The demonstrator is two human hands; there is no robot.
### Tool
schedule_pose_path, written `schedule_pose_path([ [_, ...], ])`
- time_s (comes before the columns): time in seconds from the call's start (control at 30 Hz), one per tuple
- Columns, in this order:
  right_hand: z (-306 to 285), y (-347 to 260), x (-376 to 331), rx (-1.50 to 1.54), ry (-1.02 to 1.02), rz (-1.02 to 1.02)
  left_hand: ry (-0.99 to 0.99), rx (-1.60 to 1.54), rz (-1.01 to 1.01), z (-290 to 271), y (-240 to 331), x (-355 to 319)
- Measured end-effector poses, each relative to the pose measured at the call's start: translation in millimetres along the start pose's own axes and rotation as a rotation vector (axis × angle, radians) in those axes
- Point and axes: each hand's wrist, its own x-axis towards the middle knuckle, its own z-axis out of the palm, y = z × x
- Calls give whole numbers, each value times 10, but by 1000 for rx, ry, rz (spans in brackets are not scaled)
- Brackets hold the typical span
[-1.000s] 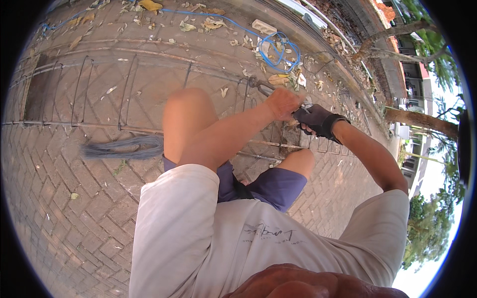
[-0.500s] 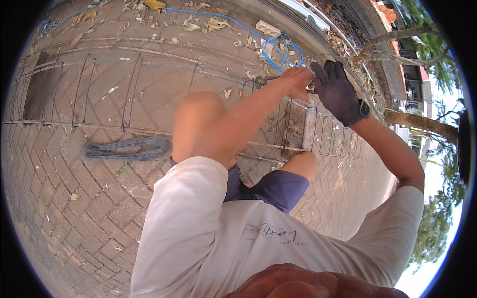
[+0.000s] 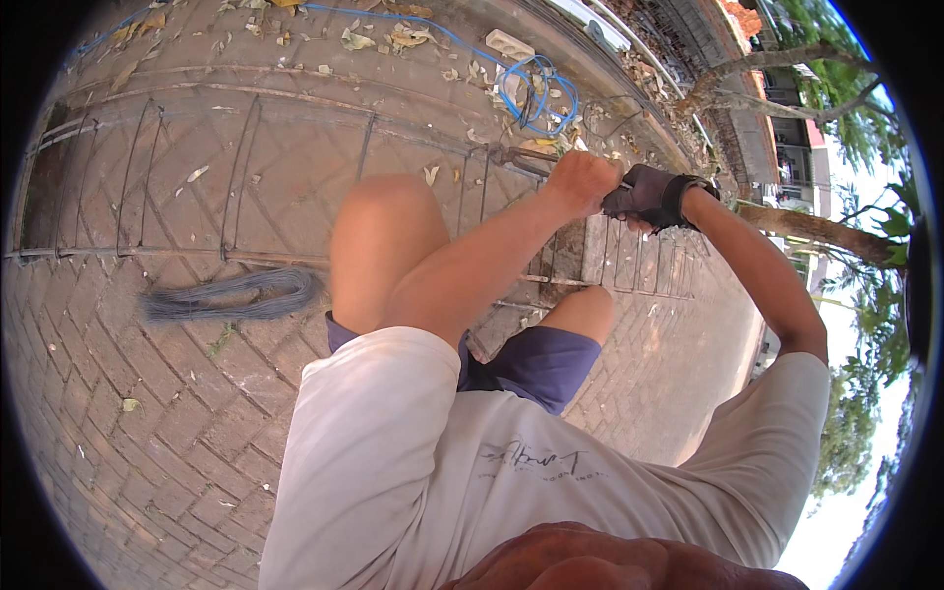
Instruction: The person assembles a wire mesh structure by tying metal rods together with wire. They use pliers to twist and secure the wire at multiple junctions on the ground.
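Note:
My bare left hand (image 3: 584, 184) is closed around the handles of rusty pincers (image 3: 523, 160). The head of the pincers points left, at the far long bar of a steel rebar cage (image 3: 423, 144). Right beside it, my right hand (image 3: 644, 197), in a dark glove, is curled into a fist against the left hand. What the gloved fingers hold is hidden. The cage lies across the ground in front of me, with thin stirrups along its long bars. My knees are bent beside it.
A looped bundle of grey tie wire (image 3: 232, 294) lies on the brick paving left of my knee. Beyond the cage are a coiled blue hose (image 3: 539, 96), a pale block (image 3: 509, 43) and dry leaves. Tree branches (image 3: 821, 232) stand at the right.
The gloved right hand was open with its fingers extended; now it has closed and come down against my left hand. The left hand has shifted slightly nearer, still gripping the pincers.

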Motion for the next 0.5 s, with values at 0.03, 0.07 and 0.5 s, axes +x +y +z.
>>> schedule_pose_path([
  [0.03, 22, -18, -96, -281, 245, -139, 36, 22, 27, -36, -32, 46],
  [0.07, 99, -4, -214, -558, 515, -286, 50, 51, 49, -85, -68, 89],
  [0.5, -33, -142, -102, -775, 583, -277, 490, -74, -68, -110, -51, 147],
])
